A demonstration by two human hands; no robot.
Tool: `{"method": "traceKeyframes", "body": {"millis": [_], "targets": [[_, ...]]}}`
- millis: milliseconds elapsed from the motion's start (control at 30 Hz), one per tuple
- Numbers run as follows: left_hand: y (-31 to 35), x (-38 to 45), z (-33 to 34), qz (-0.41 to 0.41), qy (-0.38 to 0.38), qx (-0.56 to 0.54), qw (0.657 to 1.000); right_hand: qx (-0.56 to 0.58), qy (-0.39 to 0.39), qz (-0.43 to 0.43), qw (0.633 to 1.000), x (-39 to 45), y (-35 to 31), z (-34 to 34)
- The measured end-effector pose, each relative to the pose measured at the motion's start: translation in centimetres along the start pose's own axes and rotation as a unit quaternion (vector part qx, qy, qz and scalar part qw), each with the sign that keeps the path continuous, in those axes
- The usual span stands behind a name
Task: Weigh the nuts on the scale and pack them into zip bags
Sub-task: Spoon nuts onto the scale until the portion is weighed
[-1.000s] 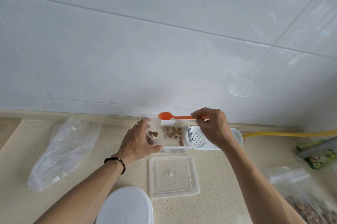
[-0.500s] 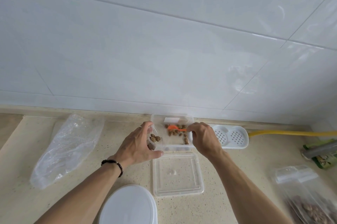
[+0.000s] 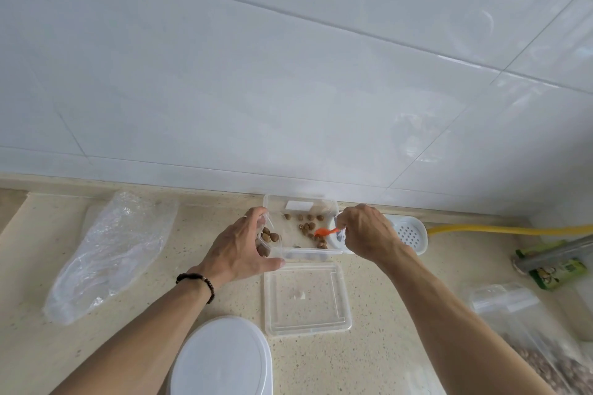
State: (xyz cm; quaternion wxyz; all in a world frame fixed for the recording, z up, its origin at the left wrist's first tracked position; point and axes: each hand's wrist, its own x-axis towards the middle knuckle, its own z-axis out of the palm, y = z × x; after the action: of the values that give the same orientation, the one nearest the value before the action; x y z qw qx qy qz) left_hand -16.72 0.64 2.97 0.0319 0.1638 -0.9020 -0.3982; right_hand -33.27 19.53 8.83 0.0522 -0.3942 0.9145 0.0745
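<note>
Against white wall tiles, our left hand [image 3: 239, 248] holds a small clear zip bag [image 3: 269, 239] open; our right hand [image 3: 365, 234] pinches an orange plastic spoon [image 3: 325, 231] among brown nuts [image 3: 308, 227] in the clear rectangular tub [image 3: 300, 202]. Tilting the spoon early could scatter nuts across the speckled tabletop [image 3: 378, 346].

Two hands show: the left hand [image 3: 239, 248] and the right hand [image 3: 365, 235]. One orange spoon [image 3: 325, 231], one clear container [image 3: 300, 227], one flat lid [image 3: 306, 298]. Three plastic bags lie on the worktop [image 3: 385, 314]; loose nuts [image 3: 308, 227] are too many to count.
</note>
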Motion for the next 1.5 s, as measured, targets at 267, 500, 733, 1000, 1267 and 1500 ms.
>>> {"method": "traceKeyframes", "body": {"millis": [267,500,733,1000,1267,1500], "targets": [[0.0,-0.1,-0.3,0.006,-0.012,-0.007,1.000,0.265,-0.085,0.138,0.950,0.8,-0.6,-0.3],[-0.2,0.0,0.0,0.000,-0.021,0.012,1.000,0.447,-0.094,0.189,0.869,1.1,-2.3,1.9],[0.0,-0.1,0.1,-0.009,-0.026,0.005,1.000,0.573,-0.103,0.226,0.781,0.8,-2.7,2.9],[0.7,-0.6,0.1,-0.010,-0.026,-0.005,1.000,0.643,-0.075,0.271,0.712,1.0,-2.3,3.9],[1.1,-0.7,0.0,-0.021,0.003,0.004,1.000,0.683,-0.041,0.282,0.672,0.5,-0.5,3.1],[1.7,0.2,-0.2,-0.084,0.035,0.011,0.996,0.670,0.003,0.233,0.705,-0.7,1.8,-1.6]]}}
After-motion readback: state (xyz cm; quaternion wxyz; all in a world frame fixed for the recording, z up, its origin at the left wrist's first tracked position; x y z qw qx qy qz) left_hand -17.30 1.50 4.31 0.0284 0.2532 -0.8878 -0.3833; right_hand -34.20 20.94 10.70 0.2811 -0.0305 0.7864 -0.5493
